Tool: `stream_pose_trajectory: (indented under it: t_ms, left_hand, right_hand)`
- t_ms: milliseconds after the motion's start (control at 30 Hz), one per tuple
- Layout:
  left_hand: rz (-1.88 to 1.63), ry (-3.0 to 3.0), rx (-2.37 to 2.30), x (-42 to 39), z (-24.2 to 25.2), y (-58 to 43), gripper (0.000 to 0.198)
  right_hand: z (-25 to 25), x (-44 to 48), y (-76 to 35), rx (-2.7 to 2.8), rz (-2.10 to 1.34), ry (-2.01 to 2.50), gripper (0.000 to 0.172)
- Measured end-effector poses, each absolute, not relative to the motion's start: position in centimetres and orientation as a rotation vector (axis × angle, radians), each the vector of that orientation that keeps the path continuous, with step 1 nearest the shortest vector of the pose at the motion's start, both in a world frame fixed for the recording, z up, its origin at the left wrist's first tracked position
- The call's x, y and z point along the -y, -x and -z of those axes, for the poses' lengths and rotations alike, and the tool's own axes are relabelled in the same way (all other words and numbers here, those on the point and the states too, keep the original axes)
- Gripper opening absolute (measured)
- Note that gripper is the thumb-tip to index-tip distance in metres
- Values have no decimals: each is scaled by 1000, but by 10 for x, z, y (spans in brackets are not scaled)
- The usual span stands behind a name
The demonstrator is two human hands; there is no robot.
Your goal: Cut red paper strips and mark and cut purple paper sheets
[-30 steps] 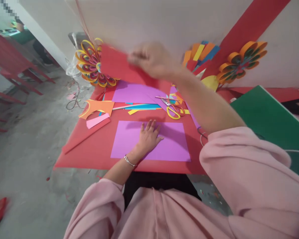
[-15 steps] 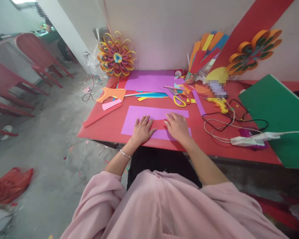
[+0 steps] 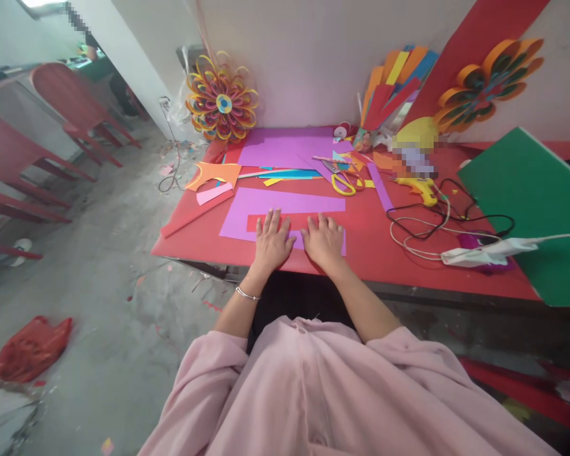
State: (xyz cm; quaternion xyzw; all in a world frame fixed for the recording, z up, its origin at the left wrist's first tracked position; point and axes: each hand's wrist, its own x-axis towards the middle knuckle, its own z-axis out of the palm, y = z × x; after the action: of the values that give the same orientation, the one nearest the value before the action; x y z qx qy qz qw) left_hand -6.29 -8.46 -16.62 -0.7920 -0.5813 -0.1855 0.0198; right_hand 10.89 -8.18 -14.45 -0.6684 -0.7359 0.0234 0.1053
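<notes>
On the red table [image 3: 190, 218] lies a purple paper [image 3: 237, 206] with a cut-out opening toward the right, through which red shows. My left hand [image 3: 273, 240] rests flat on its lower strip, fingers spread over the opening. Beside it, my right hand [image 3: 323, 240] lies on the right part of that strip with its fingers apart. Neither hand grips anything. Yellow-handled scissors [image 3: 342, 183] are beyond my right hand, near a loose purple strip [image 3: 380, 187].
Behind are a large purple sheet [image 3: 285, 147], a paper flower [image 3: 223, 104] and a container of coloured strips [image 3: 362, 139]. A yellow glue gun [image 3: 420, 189], tangled cables, a white power strip [image 3: 484, 253] and a green board [image 3: 536, 215] are at the right.
The purple paper has shifted left and nearer the table's front edge. My right hand has moved left, closer to my left hand, which has moved slightly right. The view has shifted a little.
</notes>
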Motion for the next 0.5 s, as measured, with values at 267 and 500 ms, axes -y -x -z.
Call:
stream_pose_trajectory:
  t_ms: [267, 500]
  left_hand:
    - [684, 2451, 1730, 101, 167, 61, 31]
    - [589, 2644, 1635, 116, 163, 29, 30]
  right_hand:
    - [150, 80, -114, 2164, -50, 1941, 56]
    - [137, 66, -105, 2172, -194, 1954, 57]
